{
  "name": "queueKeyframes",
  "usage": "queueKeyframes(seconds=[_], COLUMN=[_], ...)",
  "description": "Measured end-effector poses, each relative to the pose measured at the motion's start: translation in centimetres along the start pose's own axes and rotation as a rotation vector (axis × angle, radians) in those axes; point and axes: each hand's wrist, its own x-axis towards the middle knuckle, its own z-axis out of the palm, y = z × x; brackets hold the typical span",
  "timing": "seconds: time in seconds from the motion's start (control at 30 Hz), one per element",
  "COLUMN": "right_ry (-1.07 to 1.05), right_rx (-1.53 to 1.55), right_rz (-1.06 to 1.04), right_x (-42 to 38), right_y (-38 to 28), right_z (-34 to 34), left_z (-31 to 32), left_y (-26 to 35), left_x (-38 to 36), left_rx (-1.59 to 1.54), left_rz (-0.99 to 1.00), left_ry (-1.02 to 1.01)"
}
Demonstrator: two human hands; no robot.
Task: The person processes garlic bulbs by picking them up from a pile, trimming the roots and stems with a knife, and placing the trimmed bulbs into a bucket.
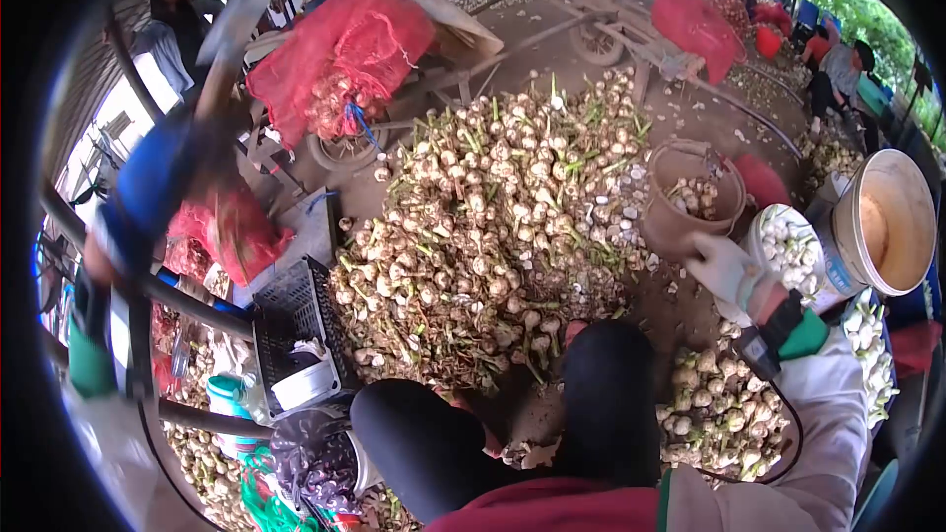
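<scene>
Garlic bucket touching right hand fingers; left hand raised, blurred

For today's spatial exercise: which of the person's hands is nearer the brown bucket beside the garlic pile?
Right. The right hand sits just below the brown bucket, close to its rim; the left hand is raised far off, blurred, at upper left.

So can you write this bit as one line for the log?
right hand: gloved, by white bucket of garlic | left hand: out of sight, arm raised | garlic pile: in front of knees
</scene>
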Motion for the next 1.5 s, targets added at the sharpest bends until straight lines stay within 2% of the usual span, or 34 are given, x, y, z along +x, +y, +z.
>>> queueKeyframes(seconds=[0.03,0.07,0.1,0.13,0.2,0.23,0.27,0.3,0.33,0.37,0.4,0.47,0.5,0.53,0.6,0.67,0.73,0.8,0.83,0.87,0.93,0.97,1.07,1.1,1.13,1.2,1.23,1.27,1.3,1.33,1.4,1.43,1.47,1.5], right_ry=[-0.097,-0.05,-0.041,0.058,0.053,-0.002,0.021,0.019,0.012,-0.017,-0.05,0.049,0.141,0.106,0.107,0.118,0.117,-0.042,-0.023,-0.024,-0.014,-0.046,-0.045,-0.031,-0.117,-0.031,-0.032,0.066,0.158,0.157,0.118,0.084,0.154,0.037], right_rx=[0.052,0.183,0.311,0.323,1.073,1.298,1.415,1.447,1.48,1.304,1.452,1.397,1.443,1.498,1.581,1.419,1.251,0.901,0.861,0.858,0.592,0.616,0.731,0.945,1.289,1.728,1.726,1.481,1.238,1.244,1.005,0.788,0.503,0.295], right_rz=[0.048,-0.067,0.009,-0.152,0.061,0.049,0.014,-0.003,-0.02,-0.023,0.206,0.418,0.427,0.419,0.62,0.622,0.623,0.821,0.667,0.681,0.584,0.607,0.607,0.61,0.741,0.849,0.832,0.76,0.689,0.683,0.439,0.328,0.311,0.396], right_x=[2.7,5.2,7.5,9.9,13.7,15.1,16.8,18.0,19.2,20.5,21.3,20.5,20.2,20.3,19.1,17.3,15.6,14.1,13.0,12.3,11.4,11.3,11.6,11.6,12.3,12.8,13.0,13.2,12.9,12.5,12.2,12.7,13.4,14.1], right_y=[-2.8,-4.4,-7.0,-7.4,-9.0,-9.5,-8.1,-7.3,-6.2,-4.3,-1.3,0.2,0.8,4.1,7.9,11.0,12.9,13.7,14.7,15.0,15.1,14.8,14.5,14.5,12.5,10.8,10.5,10.4,10.3,9.5,7.7,7.8,8.1,10.4], right_z=[-0.7,-0.6,-0.9,-0.5,0.9,0.8,2.4,3.5,4.4,6.0,8.4,10.4,12.0,14.6,16.5,18.4,20.2,21.3,22.9,23.7,24.9,24.9,26.9,29.2,28.7,29.3,29.8,30.6,31.2,30.7,27.5,25.2,23.2,23.1], left_z=[1.0,2.4,4.0,5.8,10.2,12.6,16.6,20.3,23.4,25.4,28.0,30.7,31.0,31.0,31.7,32.0,34.3,37.3,38.5,39.6,40.9,41.2,39.1,38.4,38.8,39.6,39.7,39.4,38.9,38.5,38.8,39.2,39.3,39.3], left_y=[0.9,1.5,2.3,2.9,4.1,4.9,1.3,-2.4,-2.8,-5.7,-10.0,-14.2,-15.8,-17.0,-22.9,-28.6,-33.5,-36.7,-38.2,-40.2,-42.1,-41.8,-36.9,-33.2,-32.1,-30.9,-30.8,-30.9,-31.1,-31.4,-31.5,-31.1,-30.7,-30.6], left_x=[2.6,5.2,8.0,10.6,15.9,18.1,20.7,22.5,21.4,21.7,22.8,23.0,23.0,23.1,24.9,26.7,24.8,21.5,20.8,20.9,21.2,21.1,20.6,20.6,20.1,18.9,19.1,19.4,19.5,19.4,19.2,19.1,19.0,19.1], left_rx=[0.027,0.049,0.068,0.085,0.112,0.123,-0.038,0.119,0.048,0.039,-0.028,-0.037,-0.224,-0.416,-0.496,0.439,0.871,0.883,0.908,0.9,0.585,0.581,-0.739,-0.783,-0.778,-0.659,-0.763,-0.758,-0.256,0.249,0.084,-0.226,-0.534,-0.542], left_rz=[0.02,0.039,0.076,0.115,0.21,0.258,0.263,0.263,0.225,0.319,0.346,0.429,0.317,0.197,0.16,0.109,0.153,0.138,0.141,0.139,0.103,0.101,-0.417,-0.367,-0.356,-0.182,-0.217,-0.204,0.021,0.236,0.179,0.07,-0.039,-0.147], left_ry=[-0.003,-0.01,-0.016,-0.027,-0.053,-0.062,-0.079,0.038,-0.026,-0.079,-0.084,-0.185,-0.331,-0.467,-0.48,-0.459,-0.533,-0.488,-0.427,-0.44,-0.32,-0.326,-0.363,-0.436,-0.431,-0.104,-0.123,-0.119,-0.028,0.062,0.071,0.057,0.041,0.086])
